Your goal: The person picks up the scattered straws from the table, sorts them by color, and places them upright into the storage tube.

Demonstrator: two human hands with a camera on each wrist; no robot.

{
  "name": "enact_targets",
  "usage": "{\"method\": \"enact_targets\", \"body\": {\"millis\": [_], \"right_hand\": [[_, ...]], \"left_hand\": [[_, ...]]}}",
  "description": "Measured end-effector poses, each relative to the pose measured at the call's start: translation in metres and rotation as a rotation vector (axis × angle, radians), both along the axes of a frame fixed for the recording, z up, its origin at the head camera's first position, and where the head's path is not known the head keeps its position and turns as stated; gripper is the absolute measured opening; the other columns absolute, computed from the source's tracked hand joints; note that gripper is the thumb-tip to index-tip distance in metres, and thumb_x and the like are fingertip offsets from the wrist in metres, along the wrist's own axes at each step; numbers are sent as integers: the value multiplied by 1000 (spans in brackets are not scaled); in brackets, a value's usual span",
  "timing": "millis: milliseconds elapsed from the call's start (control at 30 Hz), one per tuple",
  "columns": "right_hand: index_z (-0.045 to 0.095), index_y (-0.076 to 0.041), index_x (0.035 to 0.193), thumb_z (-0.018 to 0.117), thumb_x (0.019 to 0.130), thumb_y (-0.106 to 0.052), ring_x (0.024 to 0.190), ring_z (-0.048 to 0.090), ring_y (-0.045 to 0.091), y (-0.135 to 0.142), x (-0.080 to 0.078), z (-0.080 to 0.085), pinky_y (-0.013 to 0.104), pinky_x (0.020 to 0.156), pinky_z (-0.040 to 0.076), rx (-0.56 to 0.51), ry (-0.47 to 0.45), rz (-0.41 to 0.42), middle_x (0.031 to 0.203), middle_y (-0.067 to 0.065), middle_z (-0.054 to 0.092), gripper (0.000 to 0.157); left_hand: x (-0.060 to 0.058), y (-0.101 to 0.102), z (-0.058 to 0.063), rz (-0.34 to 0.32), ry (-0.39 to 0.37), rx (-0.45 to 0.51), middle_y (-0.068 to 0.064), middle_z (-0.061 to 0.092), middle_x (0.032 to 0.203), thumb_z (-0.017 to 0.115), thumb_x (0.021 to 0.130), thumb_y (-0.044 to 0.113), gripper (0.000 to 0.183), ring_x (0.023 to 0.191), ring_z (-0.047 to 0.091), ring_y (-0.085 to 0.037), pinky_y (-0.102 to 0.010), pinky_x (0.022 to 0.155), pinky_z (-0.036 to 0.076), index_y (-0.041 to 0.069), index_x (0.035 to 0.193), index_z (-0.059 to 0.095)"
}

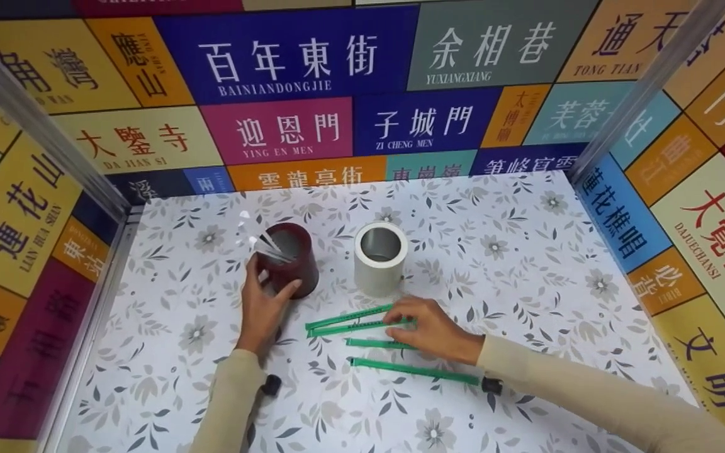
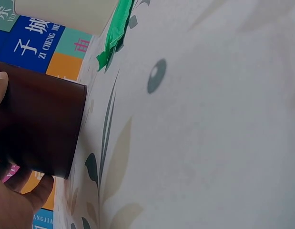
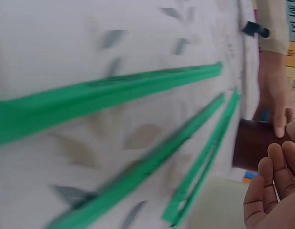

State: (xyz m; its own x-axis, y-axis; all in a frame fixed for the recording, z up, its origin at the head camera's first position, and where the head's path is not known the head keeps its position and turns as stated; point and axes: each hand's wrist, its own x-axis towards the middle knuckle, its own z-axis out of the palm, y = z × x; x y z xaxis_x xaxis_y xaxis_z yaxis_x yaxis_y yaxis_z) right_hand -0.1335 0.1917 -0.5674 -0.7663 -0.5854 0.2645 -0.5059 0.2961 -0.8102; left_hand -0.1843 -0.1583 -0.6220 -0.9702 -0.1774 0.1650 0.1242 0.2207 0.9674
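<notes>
Green strips lie beneath and beside right hand, some ends covered; its fingers bend loosely, holding nothing visible, thumb cropped in wrist view. Left hand grips dark red cup, fingers partly hidden.

From my remote post I see wide room for passing at the right of the white cup. At its left, a narrower gap lies before the dark red cup. At its front, four green strips and the right hand obstruct the way.
</notes>
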Motion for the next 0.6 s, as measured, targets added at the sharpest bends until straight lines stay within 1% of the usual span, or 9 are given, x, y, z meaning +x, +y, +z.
{"method": "enact_targets", "body": {"millis": [33, 100, 200, 300, 433, 600], "right_hand": [[76, -8, 103, 79, 88, -9, 90, 65, 32, 5, 1, -4, 48, 78, 55, 18, 4, 0, 98, 8, 71, 15], [76, -5, 102, 79, 87, -6, 91, 65, 31, 16, 3, -12, 47, 78, 55, 58, 48, 3, 98, 9, 71, 15], [75, -2, 101, 79, 85, -1, 90, 64, 28, 27, 5, -23, 41, 78, 54, 107, 137, 2, 98, 8, 71, 16], [75, -3, 102, 79, 85, -1, 91, 63, 22, 36, 8, -31, 33, 79, 53, 154, 190, 0, 99, 6, 72, 17], [76, -5, 105, 80, 86, -8, 92, 59, 15, 42, 12, -36, 28, 79, 51, 231, 232, 14, 100, 5, 71, 19], [77, -11, 107, 81, 87, -15, 90, 53, 10, 45, 16, -37, 29, 75, 48, 363, 300, 35, 100, 1, 67, 22]], "left_hand": [[0, 0, 0, 0, -2, 0, -8, 37, 159, 87, 78, 42, 100, 143, 38, -35, -57, 112, 37, 35, 158, 27], [0, 0, 0, 0, 0, -3, -7, 38, 158, 87, 78, 42, 100, 143, 39, -34, -56, 112, 37, 35, 158, 27], [0, -1, 0, 5, 17, 0, -9, 39, 157, 88, 78, 39, 100, 142, 40, -34, -55, 112, 38, 31, 158, 28], [-1, -2, -2, 4, 36, 5, -12, 40, 156, 88, 79, 36, 99, 141, 40, -36, -56, 111, 38, 28, 158, 29], [-1, -1, -2, 5, 32, -3, -11, 40, 156, 88, 79, 38, 99, 142, 39, -36, -56, 112, 38, 29, 158, 28], [-1, -1, -2, 6, 10, -11, -9, 39, 157, 87, 78, 43, 101, 142, 39, -35, -55, 112, 37, 32, 158, 27]]}}
